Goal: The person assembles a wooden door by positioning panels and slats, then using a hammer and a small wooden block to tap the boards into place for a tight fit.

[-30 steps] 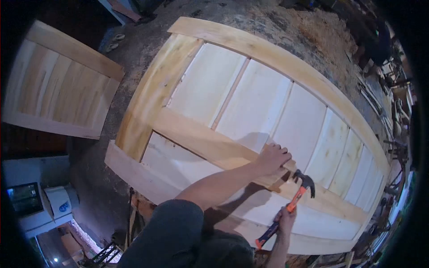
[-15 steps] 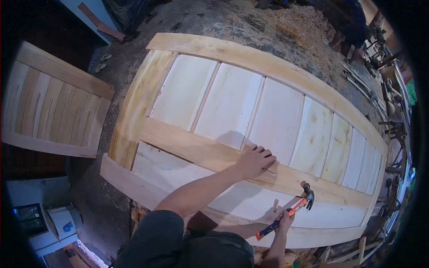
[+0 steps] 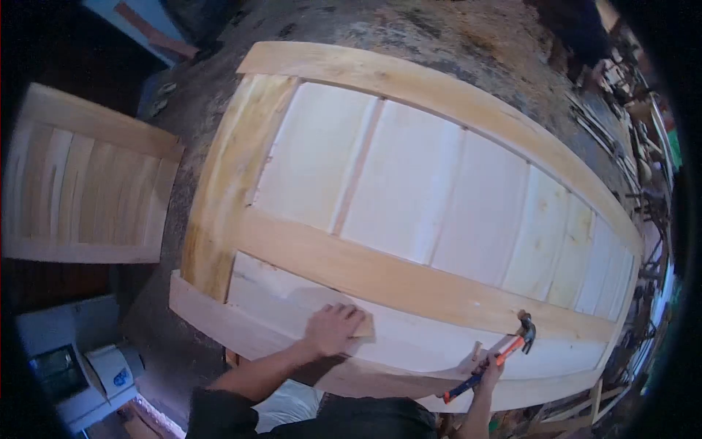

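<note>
A large unfinished wooden panelled door [image 3: 409,274] lies flat in front of me. Over its narrow near panel, my left hand [image 3: 335,329] has its fingers closed round a small wooden block [image 3: 363,327], whose end shows past the fingertips. My right hand [image 3: 491,370], at the near edge of the door, grips a claw hammer [image 3: 510,350] by its orange and dark blue handle. The hammer's head points away from me, overlapping the middle rail. Close to that hand, a small wooden peg [image 3: 477,350] stands on the near panel.
Left of the door is a second slatted wooden panel [image 3: 95,197]. Beyond the far edge, shavings cover the dark floor [image 3: 439,36]. Another person [image 3: 574,33] is at the upper right, near wood strips [image 3: 596,124]. A white box-like object [image 3: 110,373] stands at lower left.
My left hand has moved left and toward me, from the middle rail to the near panel, and the wooden block now shows in it. The view has shifted slightly; my right hand still holds the hammer.
</note>
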The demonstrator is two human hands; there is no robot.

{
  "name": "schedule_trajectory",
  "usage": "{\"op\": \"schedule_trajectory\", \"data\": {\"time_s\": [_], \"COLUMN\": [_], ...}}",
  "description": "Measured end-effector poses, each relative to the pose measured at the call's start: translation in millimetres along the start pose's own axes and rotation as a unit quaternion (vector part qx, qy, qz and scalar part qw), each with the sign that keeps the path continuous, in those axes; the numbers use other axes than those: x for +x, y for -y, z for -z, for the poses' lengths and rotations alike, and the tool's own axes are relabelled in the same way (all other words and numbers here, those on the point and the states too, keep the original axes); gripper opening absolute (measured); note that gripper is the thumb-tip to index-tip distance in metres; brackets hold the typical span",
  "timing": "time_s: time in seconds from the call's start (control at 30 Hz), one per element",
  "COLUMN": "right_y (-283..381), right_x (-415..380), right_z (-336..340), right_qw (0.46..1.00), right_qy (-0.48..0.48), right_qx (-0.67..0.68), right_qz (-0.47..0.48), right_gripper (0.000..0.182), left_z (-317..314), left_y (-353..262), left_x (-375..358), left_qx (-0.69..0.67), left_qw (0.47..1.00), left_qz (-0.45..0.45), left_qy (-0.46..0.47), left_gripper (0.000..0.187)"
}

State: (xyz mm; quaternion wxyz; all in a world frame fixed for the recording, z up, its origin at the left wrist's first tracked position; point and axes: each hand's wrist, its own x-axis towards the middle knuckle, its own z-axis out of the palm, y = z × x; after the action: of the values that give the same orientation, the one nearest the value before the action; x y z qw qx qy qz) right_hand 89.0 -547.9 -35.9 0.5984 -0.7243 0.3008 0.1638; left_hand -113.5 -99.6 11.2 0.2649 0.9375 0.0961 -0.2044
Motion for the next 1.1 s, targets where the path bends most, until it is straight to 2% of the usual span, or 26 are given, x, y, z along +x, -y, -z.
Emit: {"op": "schedule_trajectory", "data": {"time_s": [0.07,0.23,0.33,0.37,0.43,0.5,0.53,0.6,0.67,0.7,0.73,0.77,0.8,0.87,0.97,1.1], "right_y": [-22,6,18,18,13,38,40,55,54,53,67,76,80,84,79,93], "right_x": [24,2,-9,-9,-15,-62,-71,-97,-97,-101,-122,-134,-135,-135,-134,-135], "right_z": [21,-11,-24,-32,-59,-130,-151,-201,-224,-238,-269,-293,-306,-311,-303,-294], "right_qw": [0.999,0.996,0.997,0.997,0.995,0.988,0.978,0.959,0.894,0.824,0.797,0.778,0.739,0.736,0.723,0.71], "right_qy": [0.01,-0.053,-0.034,-0.044,-0.062,-0.034,-0.036,0.052,0.137,0.168,0.194,0.197,0.232,0.276,0.267,0.298], "right_qx": [-0.018,-0.075,-0.071,-0.052,-0.014,-0.096,-0.144,-0.228,-0.356,-0.447,-0.472,-0.533,-0.576,-0.557,-0.592,-0.583], "right_qz": [0.025,0.005,0.002,0.029,0.079,0.117,0.145,0.161,0.234,0.304,0.323,0.268,0.261,0.268,0.236,0.259], "right_gripper": [0.018,0.011,0.012,0.012,0.013,0.016,0.022,0.03,0.029,0.031,0.031,0.03,0.03,0.028,0.027,0.026], "left_z": [-3,-5,-14,-19,-20,-8,-7,-7,-12,-14,-15,-15,-15,-13,-3,6], "left_y": [1,7,10,10,13,13,12,11,9,10,10,9,8,9,9,-1], "left_x": [-5,-10,-10,-10,-8,-8,-7,-6,-7,-5,-4,-4,-4,-5,-6,0], "left_qx": [-0.019,-0.068,-0.089,-0.093,-0.089,-0.077,-0.073,-0.066,-0.096,-0.109,-0.089,-0.069,-0.048,-0.048,-0.062,-0.039], "left_qw": [1.0,0.996,0.991,0.988,0.985,0.986,0.984,0.981,0.979,0.978,0.983,0.987,0.991,0.991,0.989,0.992], "left_qz": [-0.003,-0.015,-0.022,-0.026,-0.029,-0.031,-0.027,-0.019,-0.013,-0.013,-0.009,-0.005,-0.003,-0.005,0.002,0.018], "left_qy": [-0.024,-0.062,-0.098,-0.121,-0.145,-0.147,-0.158,-0.18,-0.177,-0.177,-0.161,-0.144,-0.126,-0.127,-0.134,-0.122], "left_gripper": [0.061,0.059,0.054,0.05,0.044,0.04,0.039,0.037,0.045,0.05,0.05,0.05,0.05,0.05,0.048,0.051]}}
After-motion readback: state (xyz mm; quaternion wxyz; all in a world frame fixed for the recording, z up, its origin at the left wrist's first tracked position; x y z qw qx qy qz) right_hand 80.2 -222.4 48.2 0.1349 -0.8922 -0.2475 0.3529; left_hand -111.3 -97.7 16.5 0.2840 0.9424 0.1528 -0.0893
